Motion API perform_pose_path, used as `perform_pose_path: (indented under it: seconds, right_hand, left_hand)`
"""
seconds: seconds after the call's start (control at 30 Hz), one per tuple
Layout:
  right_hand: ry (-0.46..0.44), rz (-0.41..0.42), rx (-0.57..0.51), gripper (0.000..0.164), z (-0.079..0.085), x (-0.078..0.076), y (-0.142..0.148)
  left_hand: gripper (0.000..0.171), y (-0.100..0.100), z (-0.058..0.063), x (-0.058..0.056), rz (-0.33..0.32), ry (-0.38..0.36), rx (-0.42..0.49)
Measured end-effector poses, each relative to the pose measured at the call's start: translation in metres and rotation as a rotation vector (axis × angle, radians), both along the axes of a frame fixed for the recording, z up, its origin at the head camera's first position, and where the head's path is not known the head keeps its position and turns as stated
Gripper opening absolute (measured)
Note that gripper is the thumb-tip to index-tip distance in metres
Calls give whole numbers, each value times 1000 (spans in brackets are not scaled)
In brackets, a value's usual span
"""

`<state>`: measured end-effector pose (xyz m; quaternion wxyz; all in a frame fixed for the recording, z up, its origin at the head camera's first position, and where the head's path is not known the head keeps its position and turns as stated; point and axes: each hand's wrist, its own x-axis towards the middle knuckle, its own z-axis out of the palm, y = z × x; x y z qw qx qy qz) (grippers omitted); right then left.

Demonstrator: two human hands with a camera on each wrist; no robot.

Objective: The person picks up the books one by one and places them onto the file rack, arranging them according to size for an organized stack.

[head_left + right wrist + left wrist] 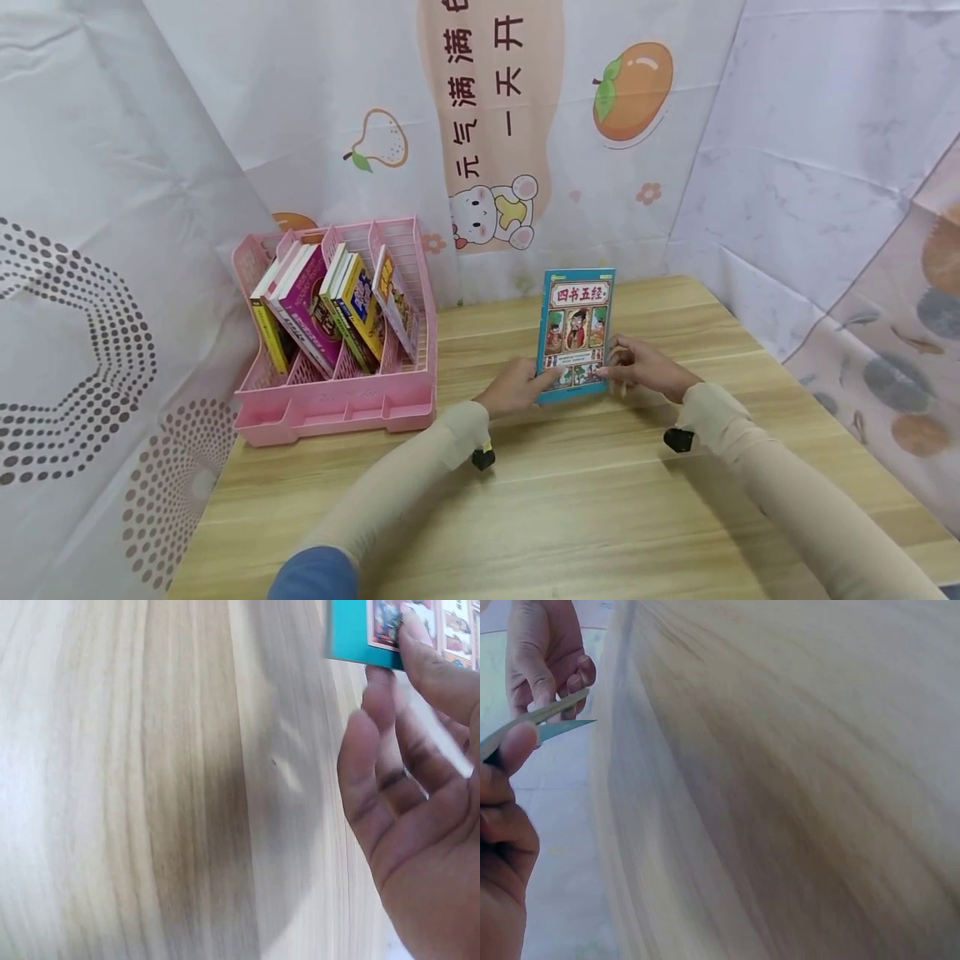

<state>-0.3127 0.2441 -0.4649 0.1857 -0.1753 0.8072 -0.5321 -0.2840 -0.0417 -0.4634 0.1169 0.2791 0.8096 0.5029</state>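
Note:
A teal-bordered book (555, 312) with red Chinese characters and cartoon panels on its cover is held up between both hands, cover toward the head camera. My left hand (516, 387) grips its lower left edge, thumb on the front. At the lower right edge, my right hand (651, 367) pinches it between thumb and fingers. The right wrist view catches a teal corner of the book (349, 634), with the right thumb on the cover and the other fingers loosely bent. Seen from the left wrist, the book (555, 707) is almost edge-on, with a teal part angled away from the rest.
On the left of the wooden table (600, 508) stands a pink desk rack (333, 398) with slots and small front compartments. Several books lean in it, among them a purple book (309, 300) and a yellow book (363, 304). Printed curtains (300, 108) hang behind and at the sides.

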Motion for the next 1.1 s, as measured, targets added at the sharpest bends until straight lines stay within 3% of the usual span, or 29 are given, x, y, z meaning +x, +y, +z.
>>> perform_pose_path:
  seconds: [0.33, 0.53, 0.7, 0.9, 1.1]
  right_hand:
    - [-35, 18, 70, 30, -10, -2, -9]
    - [-49, 73, 88, 25, -13, 0, -18]
    - [-61, 85, 125, 30, -14, 0, -25]
    - [-92, 68, 127, 45, -11, 0, -31]
    - [-75, 111, 129, 45, -2, -1, -41]
  left_hand:
    - [49, -25, 3, -2, 95, 165, 55]
    - [50, -49, 10, 0, 145, 240, -16]
    - [54, -69, 14, 1, 257, 252, -90]
    - [56, -78, 26, 4, 337, 230, -78]
    - [52, -86, 37, 4, 399, 319, -87]
